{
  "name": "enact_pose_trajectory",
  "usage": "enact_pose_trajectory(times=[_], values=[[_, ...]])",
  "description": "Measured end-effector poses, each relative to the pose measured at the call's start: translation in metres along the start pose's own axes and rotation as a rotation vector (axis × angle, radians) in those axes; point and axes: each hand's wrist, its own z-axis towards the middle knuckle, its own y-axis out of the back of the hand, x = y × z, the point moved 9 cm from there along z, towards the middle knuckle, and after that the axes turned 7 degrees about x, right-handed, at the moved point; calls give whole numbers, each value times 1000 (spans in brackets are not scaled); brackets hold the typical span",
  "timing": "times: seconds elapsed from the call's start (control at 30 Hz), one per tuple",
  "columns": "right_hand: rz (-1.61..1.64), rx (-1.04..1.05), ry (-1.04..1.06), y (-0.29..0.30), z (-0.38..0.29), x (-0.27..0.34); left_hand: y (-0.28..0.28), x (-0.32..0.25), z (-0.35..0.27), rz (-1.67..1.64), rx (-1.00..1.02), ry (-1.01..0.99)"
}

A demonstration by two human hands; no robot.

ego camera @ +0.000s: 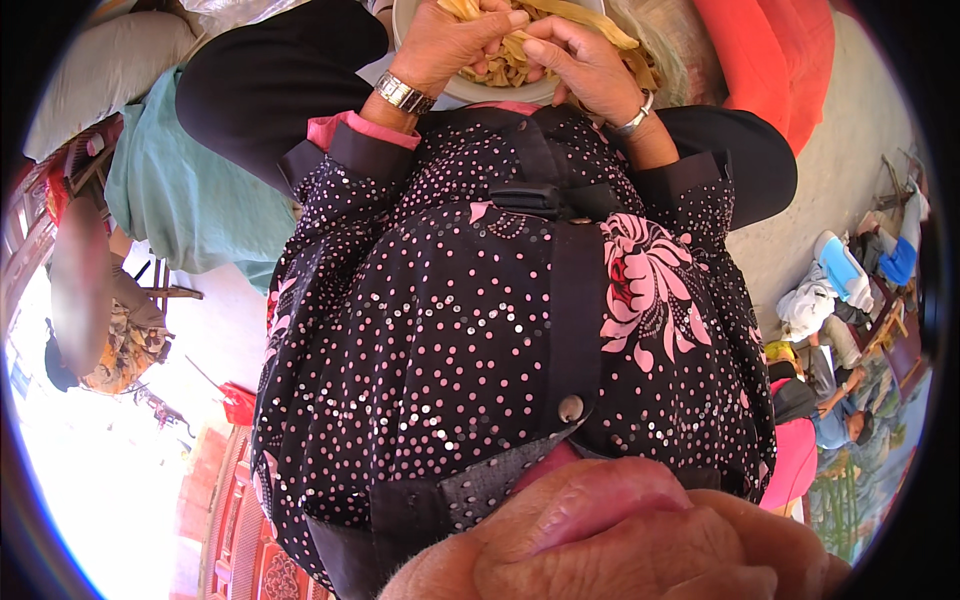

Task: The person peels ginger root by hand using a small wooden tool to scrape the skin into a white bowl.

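My left hand (454, 41), with a metal watch (403, 93) on its wrist, grips a pale yellow dried strip (459, 7) that looks like plant food. Close on its right, my right hand (589, 64) wears a silver bracelet (637, 112). Its thumb and forefinger pinch at the strip's near end, where the fingers partly hide the contact. Both hands are over a white basin (403, 30) in front of my lap. Short cut yellow pieces (491, 75) lie in the basin. A longer yellow strip (600, 28) extends beyond my right hand, across the basin's rim.
Beside my left knee are a teal cloth (195, 187) and a pale stuffed sack (112, 67). Clear plastic (664, 60) and bright red fabric (772, 60) lie right of the basin. Other people sit at the far left and right. Carved red woodwork (247, 540) stands lower left.
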Motion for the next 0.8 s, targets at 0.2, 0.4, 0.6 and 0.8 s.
enact_pose_trajectory(times=[0.2, 0.4, 0.6, 0.8], values=[[-226, -72, 190, 7, -11, 39, 24, -23, -12, -339, -65, -96], [-309, -191, 251, 34, -7, 71, 38, -58, -1, -323, -151, -201], [-753, -457, 433, 102, 29, 153, 38, -150, 59, -151, -154, -391], [-992, -764, 495, 152, 60, 196, 39, -216, 128, 272, -300, -531]])
